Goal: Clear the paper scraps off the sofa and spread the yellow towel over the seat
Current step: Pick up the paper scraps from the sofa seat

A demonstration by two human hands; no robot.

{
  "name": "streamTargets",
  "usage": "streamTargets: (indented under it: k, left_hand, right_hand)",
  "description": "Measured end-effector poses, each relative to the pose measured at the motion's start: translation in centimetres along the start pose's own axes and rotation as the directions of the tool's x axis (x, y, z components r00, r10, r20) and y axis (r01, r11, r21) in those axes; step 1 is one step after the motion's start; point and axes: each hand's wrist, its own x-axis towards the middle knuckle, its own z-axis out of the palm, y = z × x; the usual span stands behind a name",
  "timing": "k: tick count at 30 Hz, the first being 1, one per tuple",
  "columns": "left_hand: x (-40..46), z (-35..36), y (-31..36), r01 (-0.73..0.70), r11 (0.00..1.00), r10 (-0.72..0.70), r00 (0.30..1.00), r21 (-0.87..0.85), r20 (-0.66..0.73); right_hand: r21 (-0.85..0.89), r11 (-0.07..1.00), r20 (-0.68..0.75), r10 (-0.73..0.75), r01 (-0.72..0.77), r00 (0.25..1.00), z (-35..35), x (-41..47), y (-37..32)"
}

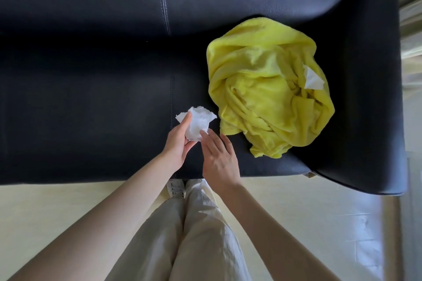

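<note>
While the left hand [177, 141] grips a crumpled paper scrap [196, 124], seemingly gathering it, right fingers [213, 141] lie released beside it; another scrap [314, 80] rests on the bunched yellow towel [262, 89] near the sofa's [91, 98] right end.

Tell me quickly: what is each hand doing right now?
Left hand: closed on the crumpled paper scrap.
Right hand: open, fingers touching that scrap, holding nothing.

I see a crumpled white paper scrap [196, 123] raised above the black sofa [91, 102] seat, just beside the yellow towel [267, 89], which lies bunched at the seat's right end with another white scrap [313, 80] tucked in its folds.
</note>
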Motion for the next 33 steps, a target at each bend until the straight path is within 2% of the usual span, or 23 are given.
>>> streamTargets:
  k: [6,9,12,14,18,21,24,27,33]
  left_hand:
    - [-0.3,-0.1,-0.3,-0.083,0.991,0.087,0.995,0.104,-0.039]
    - [-0.9,0.5,-0.3,-0.086,0.996,0.087,0.996,0.026,-0.035]
    - [-1.1,1.4,-0.1,-0.122,0.993,0.122,0.993,-0.004,0.005]
    - [-1.2,2.6,0.0,-0.179,0.981,0.178,0.984,0.072,0.026]
    - [-1.1,5.6,-0.1,-0.286,0.92,0.308,0.95,0.269,-0.045]
    - [-1.2,8.8,-0.5,-0.301,0.919,0.324,0.945,0.255,-0.053]
    - [-0.8,13.0,-1.5,-0.3,0.918,0.32,0.947,0.258,-0.037]
    - [-0.2,17.6,-3.2,-0.28,0.931,0.288,0.958,0.235,0.001]
    - [1.7,23.3,-5.6,-0.179,0.967,0.187,0.982,0.179,-0.027]
  right_hand:
    - [0.039,0.998,0.02,0.038,-0.039,0.999,-0.3,0.1,0.4]
    - [0.055,0.997,-0.022,0.063,-0.061,0.998,-0.9,0.2,1.1]
    - [0.119,0.983,-0.122,0.151,-0.137,0.981,-1.4,0.4,2.2]
    - [0.164,0.964,-0.167,0.234,-0.207,0.958,-1.8,0.5,3.5]
    - [0.261,0.898,-0.214,0.412,-0.354,0.886,-2.8,1.1,7.5]
    - [0.307,0.827,-0.186,0.537,-0.471,0.823,-4.0,1.7,11.4]
    - [0.267,0.788,-0.116,0.597,-0.554,0.794,-5.1,2.2,16.1]
    - [0.177,0.809,-0.041,0.575,-0.561,0.817,-5.8,2.3,21.3]
    - [-0.06,0.913,0.044,0.406,-0.404,0.913,-5.6,2.4,27.8]
